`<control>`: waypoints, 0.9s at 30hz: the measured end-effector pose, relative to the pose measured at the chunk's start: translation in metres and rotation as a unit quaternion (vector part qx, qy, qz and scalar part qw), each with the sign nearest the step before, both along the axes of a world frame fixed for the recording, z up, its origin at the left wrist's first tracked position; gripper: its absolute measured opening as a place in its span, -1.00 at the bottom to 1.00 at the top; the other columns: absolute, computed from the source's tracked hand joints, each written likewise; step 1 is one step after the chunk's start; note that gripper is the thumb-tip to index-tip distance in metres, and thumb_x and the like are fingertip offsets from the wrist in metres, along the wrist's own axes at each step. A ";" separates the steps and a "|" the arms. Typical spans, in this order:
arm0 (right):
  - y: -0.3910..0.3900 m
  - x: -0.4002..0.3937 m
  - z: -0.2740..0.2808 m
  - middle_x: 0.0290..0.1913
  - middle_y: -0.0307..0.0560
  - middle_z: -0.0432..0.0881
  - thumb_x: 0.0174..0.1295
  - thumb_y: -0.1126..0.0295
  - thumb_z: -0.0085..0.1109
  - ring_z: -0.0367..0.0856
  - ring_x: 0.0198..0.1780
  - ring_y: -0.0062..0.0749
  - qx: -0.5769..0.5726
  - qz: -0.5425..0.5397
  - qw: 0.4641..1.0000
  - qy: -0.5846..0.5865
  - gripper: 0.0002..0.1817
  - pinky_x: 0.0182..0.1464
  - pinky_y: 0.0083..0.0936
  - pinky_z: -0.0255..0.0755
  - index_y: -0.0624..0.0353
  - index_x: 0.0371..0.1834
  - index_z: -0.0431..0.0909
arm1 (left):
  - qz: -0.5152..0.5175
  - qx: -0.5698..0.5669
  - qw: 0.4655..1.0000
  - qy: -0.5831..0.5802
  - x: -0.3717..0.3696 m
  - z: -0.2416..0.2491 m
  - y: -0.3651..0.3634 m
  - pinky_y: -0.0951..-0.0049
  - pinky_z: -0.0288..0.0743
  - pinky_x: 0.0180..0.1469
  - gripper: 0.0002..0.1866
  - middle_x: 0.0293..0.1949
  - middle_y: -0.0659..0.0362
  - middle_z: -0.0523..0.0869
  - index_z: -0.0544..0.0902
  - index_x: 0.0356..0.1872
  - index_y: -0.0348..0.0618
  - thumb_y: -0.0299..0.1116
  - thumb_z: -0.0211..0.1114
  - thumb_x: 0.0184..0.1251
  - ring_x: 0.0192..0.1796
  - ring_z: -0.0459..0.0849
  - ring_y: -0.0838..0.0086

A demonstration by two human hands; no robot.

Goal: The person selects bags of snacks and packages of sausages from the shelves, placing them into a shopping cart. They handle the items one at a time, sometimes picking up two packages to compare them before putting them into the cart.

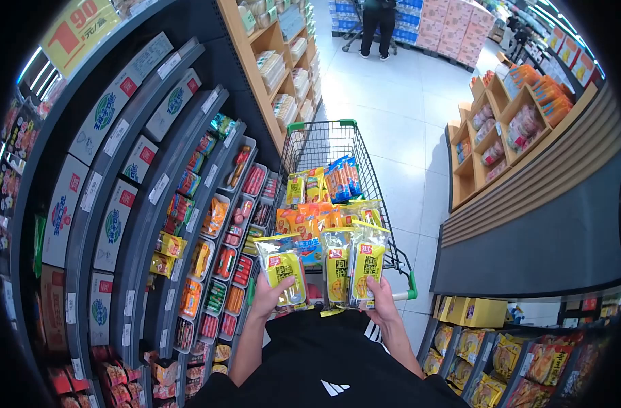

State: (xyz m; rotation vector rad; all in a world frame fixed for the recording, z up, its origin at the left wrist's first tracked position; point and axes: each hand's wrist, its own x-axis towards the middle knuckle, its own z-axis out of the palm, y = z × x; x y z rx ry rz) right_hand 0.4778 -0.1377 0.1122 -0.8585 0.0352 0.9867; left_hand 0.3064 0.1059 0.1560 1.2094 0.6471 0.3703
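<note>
My left hand (264, 298) grips a clear-topped sausage pack (278, 262) with a yellow label, thumb across its front. Two matching packs stand upright side by side on the right: a middle sausage pack (337, 268) and an outer sausage pack (372, 260). My right hand (384, 300) is closed around the outer one, thumb on its front; its other fingers are hidden behind. All three are held up in front of my body, overlapping the near end of a shopping cart (370, 153). Orange packs (300, 221), blue packs (343, 180) and yellow packs (305, 187) lie in the cart.
Shelving on the left carries bins of sausages (225, 262) and white boxes (113, 217). A wooden rack (283, 85) stands beyond it. To the right are a wooden display (504, 139) and bagged noodles (470, 345). A person (378, 27) stands farther up the tiled aisle (409, 115).
</note>
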 end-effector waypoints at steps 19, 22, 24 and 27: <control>0.027 -0.002 0.011 0.26 0.01 0.68 0.57 0.34 0.27 0.69 0.23 -0.37 -0.015 0.042 0.998 -0.042 -0.51 0.29 -0.34 0.60 0.32 0.43 0.41 | -0.046 -0.057 0.996 -0.049 0.018 -0.022 -0.013 0.29 0.65 0.30 -0.30 0.22 0.10 0.70 0.42 0.43 -0.26 -0.48 0.56 0.31 0.23 0.72 0.40; 0.022 0.015 0.008 0.26 0.02 0.68 0.57 0.35 0.25 0.71 0.23 -0.33 -0.039 0.004 0.997 -0.066 -0.52 0.29 -0.31 0.62 0.31 0.43 0.40 | -0.033 -0.066 0.996 -0.049 0.011 -0.013 0.005 0.24 0.64 0.32 -0.22 0.25 0.04 0.68 0.35 0.50 -0.28 -0.41 0.53 0.31 0.26 0.72 0.33; 0.019 0.026 -0.001 0.25 0.04 0.69 0.57 0.37 0.22 0.72 0.22 -0.30 -0.069 -0.017 0.994 -0.078 -0.53 0.26 -0.28 0.65 0.30 0.44 0.38 | -0.046 -0.084 0.994 -0.058 0.005 -0.018 0.020 0.23 0.63 0.34 -0.21 0.29 0.02 0.66 0.32 0.51 -0.29 -0.38 0.52 0.31 0.28 0.71 0.30; 0.017 0.035 -0.005 0.26 0.04 0.69 0.58 0.38 0.21 0.74 0.19 -0.31 -0.062 -0.011 0.995 -0.077 -0.54 0.20 -0.29 0.68 0.30 0.44 0.38 | -0.045 -0.079 0.995 -0.034 0.000 -0.019 0.032 0.23 0.61 0.36 -0.20 0.30 0.02 0.64 0.30 0.52 -0.29 -0.38 0.51 0.32 0.31 0.69 0.30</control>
